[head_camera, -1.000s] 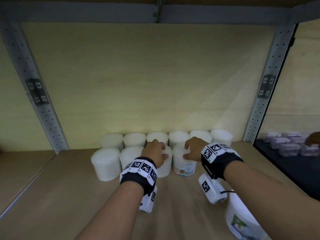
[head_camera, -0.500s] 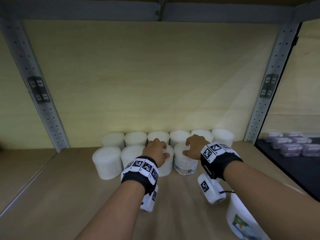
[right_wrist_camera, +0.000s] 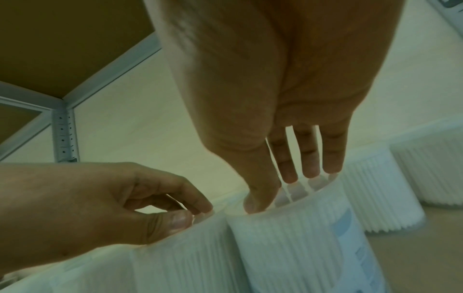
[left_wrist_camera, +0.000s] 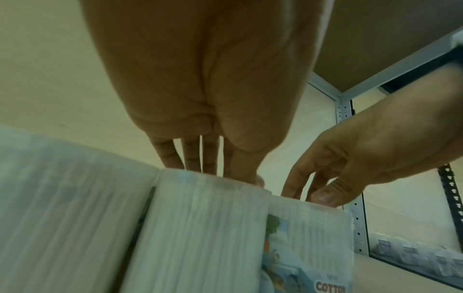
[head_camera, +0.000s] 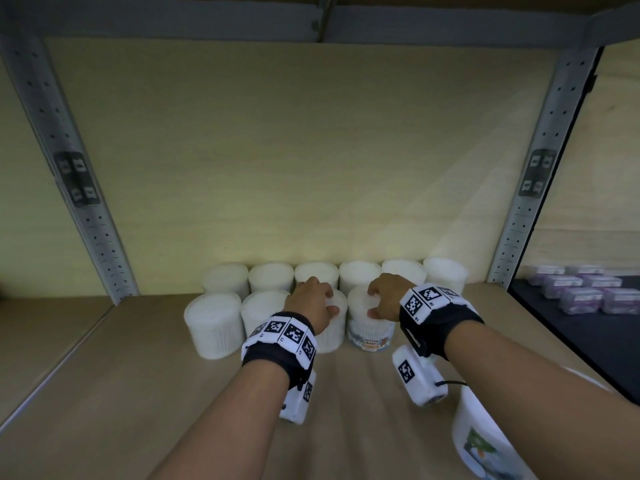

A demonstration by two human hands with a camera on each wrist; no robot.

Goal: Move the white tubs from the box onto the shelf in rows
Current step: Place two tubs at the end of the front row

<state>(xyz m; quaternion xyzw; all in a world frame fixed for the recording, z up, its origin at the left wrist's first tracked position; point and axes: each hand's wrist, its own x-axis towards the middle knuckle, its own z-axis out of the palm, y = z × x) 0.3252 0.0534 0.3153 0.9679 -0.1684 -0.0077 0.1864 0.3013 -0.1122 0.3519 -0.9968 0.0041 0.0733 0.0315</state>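
Several white tubs stand in a back row (head_camera: 270, 277) against the shelf's rear wall, and a front row starts at the left (head_camera: 213, 325). My left hand (head_camera: 311, 303) grips the top of the third front tub (head_camera: 334, 337) from above, thumb at the near rim (left_wrist_camera: 246, 178). My right hand (head_camera: 386, 299) holds the top of the tub beside it, a labelled "COTTON BUDS" tub (head_camera: 370, 337), in the same way. In the right wrist view its thumb (right_wrist_camera: 253, 206) touches that tub's rim (right_wrist_camera: 300, 237). The two tubs stand upright, side by side and touching.
Another labelled white tub (head_camera: 485, 441) stands near the shelf's front right, under my right forearm. Grey perforated uprights (head_camera: 100, 244) (head_camera: 519, 216) frame the bay. Purple packs (head_camera: 581, 289) lie on the neighbouring dark shelf at right. Bare wooden board (head_camera: 121, 393) lies front left.
Both hands stay on the same two tubs, which have slid slightly back toward the rear row. A hand seen at the far right edge earlier is gone.
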